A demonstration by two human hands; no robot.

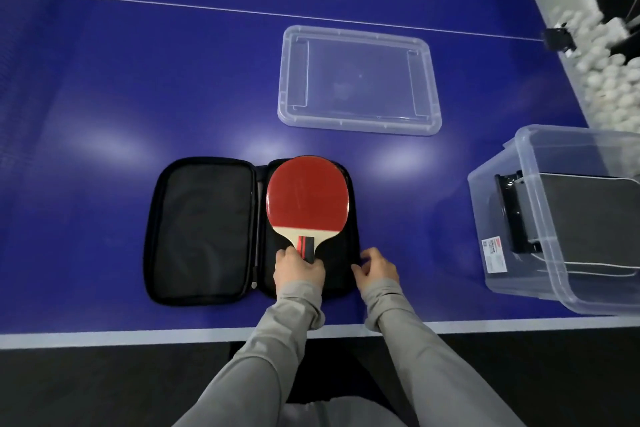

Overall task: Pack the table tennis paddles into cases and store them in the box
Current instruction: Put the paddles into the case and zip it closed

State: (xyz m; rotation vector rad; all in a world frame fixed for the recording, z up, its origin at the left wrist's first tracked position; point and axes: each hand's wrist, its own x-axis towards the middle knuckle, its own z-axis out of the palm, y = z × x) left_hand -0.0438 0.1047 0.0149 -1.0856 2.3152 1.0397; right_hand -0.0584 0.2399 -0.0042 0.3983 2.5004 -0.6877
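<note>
**pongfan:** So what's the paddle (307,199) looking like?

**netcord:** Red rubber face up, pale wood showing at the neck, short handle with black and red stripes. It's lying in the right half of an open black zip case (204,232), head pointing away from the person, and the case is sitting flat on the blue table (138,97) near its front edge.

**pongfan:** And the hands?

**netcord:** The left hand (299,270) is gripping the handle end, fingers curled round it. The right hand (377,269) is sitting at the case's right edge with fingers loosely bent; can't tell if it's actually pinching the rim or just touching it.

**pongfan:** Anything hard to see?

**netcord:** The clear storage box (540,218) on the right is getting cut off by the frame, with a black case inside (575,218). Its clear lid (358,80) is lying further back. White balls (609,76) at top right are looking blurry.
</note>
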